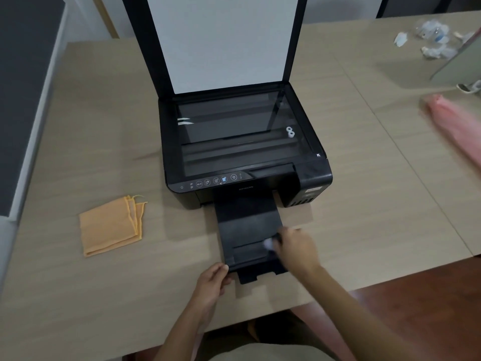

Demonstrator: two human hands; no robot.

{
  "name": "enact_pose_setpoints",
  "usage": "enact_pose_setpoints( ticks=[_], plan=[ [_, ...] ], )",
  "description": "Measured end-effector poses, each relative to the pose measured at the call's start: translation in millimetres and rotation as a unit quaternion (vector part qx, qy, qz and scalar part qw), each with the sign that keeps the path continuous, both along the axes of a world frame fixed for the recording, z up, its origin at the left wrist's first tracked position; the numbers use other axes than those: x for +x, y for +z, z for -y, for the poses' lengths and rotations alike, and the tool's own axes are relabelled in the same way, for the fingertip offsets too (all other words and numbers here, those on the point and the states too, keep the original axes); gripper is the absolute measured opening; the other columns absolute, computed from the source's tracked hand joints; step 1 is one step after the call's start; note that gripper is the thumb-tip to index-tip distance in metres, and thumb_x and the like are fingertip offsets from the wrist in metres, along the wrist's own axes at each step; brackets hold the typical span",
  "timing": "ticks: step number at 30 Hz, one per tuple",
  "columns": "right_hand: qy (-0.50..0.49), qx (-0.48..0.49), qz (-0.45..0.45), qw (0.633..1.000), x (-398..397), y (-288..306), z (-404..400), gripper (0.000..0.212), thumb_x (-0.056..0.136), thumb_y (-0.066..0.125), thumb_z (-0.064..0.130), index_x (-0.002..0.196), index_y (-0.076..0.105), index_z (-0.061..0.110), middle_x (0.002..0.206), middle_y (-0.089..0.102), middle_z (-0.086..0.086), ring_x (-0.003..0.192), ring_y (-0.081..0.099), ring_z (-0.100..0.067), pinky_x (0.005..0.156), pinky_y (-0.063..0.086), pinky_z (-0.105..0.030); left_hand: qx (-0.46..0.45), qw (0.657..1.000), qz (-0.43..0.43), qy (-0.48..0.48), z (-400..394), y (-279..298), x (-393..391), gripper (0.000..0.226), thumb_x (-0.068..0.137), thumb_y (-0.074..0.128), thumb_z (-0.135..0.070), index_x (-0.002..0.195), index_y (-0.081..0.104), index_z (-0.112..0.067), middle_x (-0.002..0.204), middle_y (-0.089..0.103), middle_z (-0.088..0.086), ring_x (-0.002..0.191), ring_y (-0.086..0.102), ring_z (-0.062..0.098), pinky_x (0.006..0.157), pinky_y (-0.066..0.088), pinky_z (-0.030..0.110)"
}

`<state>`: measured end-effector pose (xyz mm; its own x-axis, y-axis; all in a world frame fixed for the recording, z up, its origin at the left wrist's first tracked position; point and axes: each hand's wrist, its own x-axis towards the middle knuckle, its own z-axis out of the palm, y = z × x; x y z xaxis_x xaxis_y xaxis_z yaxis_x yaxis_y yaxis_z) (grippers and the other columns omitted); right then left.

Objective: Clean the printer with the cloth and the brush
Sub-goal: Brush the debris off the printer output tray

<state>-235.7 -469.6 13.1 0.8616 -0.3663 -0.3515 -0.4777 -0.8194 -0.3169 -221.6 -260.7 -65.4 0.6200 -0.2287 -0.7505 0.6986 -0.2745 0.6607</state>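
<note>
Spanning most of my view, the table (364, 204) carries the printer (242, 152), its scanner lid (221, 43) propped upright so the glass lies bare. The output tray (247, 225) is drawn out toward me, I think for sweeping. My left hand (212, 281) pinches the tray's near corner to steady it. My right hand (296, 247) is closed round the blurred brush (270, 243), resting on the tray. The folded cloth (110, 226) lies spare, left of the printer.
</note>
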Motion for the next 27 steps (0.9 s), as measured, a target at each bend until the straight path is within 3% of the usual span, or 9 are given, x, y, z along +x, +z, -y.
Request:
enact_pose_setpoints(
  ticks=[2,3,7,9,12,15,19,21,27],
  plan=[
    [-0.051,-0.096,0.022,0.994,-1.4,2.1,28.1,0.027,0.089,0.057,0.032,0.087,0.063,0.006,0.083,0.069,-0.018,0.080,0.065,-0.036,0.058,0.038,-0.033,-0.004,1.000,-0.002,0.005,-1.0,-0.1,-0.9,0.019,0.097,0.050,-0.025,0.112,0.059,-0.017,0.103,0.065,0.005,0.094,0.063,0.018,0.074,0.045,0.027],
    [-0.038,-0.092,0.046,0.994,-1.1,3.1,27.8,0.024,0.089,0.057,0.031,0.087,0.063,0.008,0.082,0.070,-0.017,0.079,0.065,-0.036,0.058,0.040,-0.033,-0.003,1.000,-0.003,0.008,-1.1,-0.7,-1.0,0.019,0.097,0.050,-0.025,0.112,0.059,-0.018,0.104,0.065,0.005,0.094,0.063,0.017,0.075,0.046,0.026],
    [0.136,0.096,0.013,0.986,4.1,-2.5,-9.9,0.021,0.089,0.060,0.034,0.089,0.066,0.015,0.082,0.071,-0.009,0.076,0.064,-0.027,0.065,0.050,-0.035,0.005,1.000,0.002,0.011,0.3,2.9,-1.1,0.012,0.097,0.051,-0.024,0.094,0.062,-0.022,0.093,0.064,0.003,0.083,0.062,0.013,0.069,0.043,0.024],
    [0.054,0.050,0.000,0.997,5.5,-3.4,9.9,0.028,0.089,0.060,0.036,0.084,0.063,0.009,0.080,0.069,-0.014,0.073,0.062,-0.030,0.061,0.045,-0.035,0.010,1.000,0.004,-0.007,-1.4,5.1,-1.6,0.015,0.097,0.050,-0.026,0.091,0.063,-0.021,0.091,0.064,0.002,0.084,0.062,0.012,0.070,0.043,0.024],
    [-0.075,-0.078,0.066,0.992,1.9,0.2,48.8,0.026,0.091,0.057,0.027,0.078,0.057,0.004,0.075,0.068,-0.022,0.072,0.063,-0.040,0.053,0.037,-0.035,0.004,1.000,0.005,-0.022,-3.6,6.9,-3.2,0.018,0.096,0.052,-0.027,0.101,0.066,-0.016,0.101,0.066,0.003,0.089,0.062,0.012,0.074,0.045,0.022],
    [-0.105,0.071,0.136,0.983,12.3,8.7,19.2,0.024,0.091,0.060,0.023,0.072,0.056,0.008,0.064,0.063,-0.012,0.064,0.060,-0.035,0.051,0.038,-0.033,0.036,0.998,0.050,-0.011,-8.1,12.1,-4.6,0.029,0.095,0.055,-0.029,0.121,0.059,-0.019,0.121,0.063,0.003,0.105,0.058,0.012,0.089,0.044,0.022],
    [-0.021,0.248,0.033,0.968,41.5,-10.2,-76.8,0.023,0.096,0.052,0.033,0.077,0.051,0.019,0.067,0.054,0.006,0.064,0.054,-0.013,0.049,0.033,-0.022,-0.079,0.988,0.010,0.131,-34.9,31.3,1.6,0.037,0.087,0.059,-0.046,0.123,0.051,-0.043,0.115,0.069,-0.005,0.107,0.066,0.021,0.089,0.053,0.035],
    [0.001,0.297,-0.016,0.955,58.2,-23.7,-122.5,0.020,0.098,0.047,0.029,0.085,0.053,0.015,0.080,0.059,-0.003,0.074,0.056,-0.019,0.054,0.036,-0.025,-0.111,0.977,0.029,0.182,-61.3,35.1,9.5,0.026,0.090,0.060,-0.035,0.115,0.058,-0.038,0.105,0.075,-0.004,0.095,0.073,0.021,0.076,0.057,0.031],
    [0.044,0.304,-0.060,0.950,89.8,-39.8,-229.5,0.021,0.092,0.054,0.013,0.110,0.057,0.003,0.111,0.065,-0.016,0.103,0.060,-0.028,0.080,0.044,-0.028,0.073,0.956,0.105,0.262,-159.9,22.2,36.0,0.017,0.088,0.066,-0.016,0.101,0.069,-0.005,0.076,0.072,0.015,0.067,0.064,0.021,0.058,0.047,0.030]
  ],
)
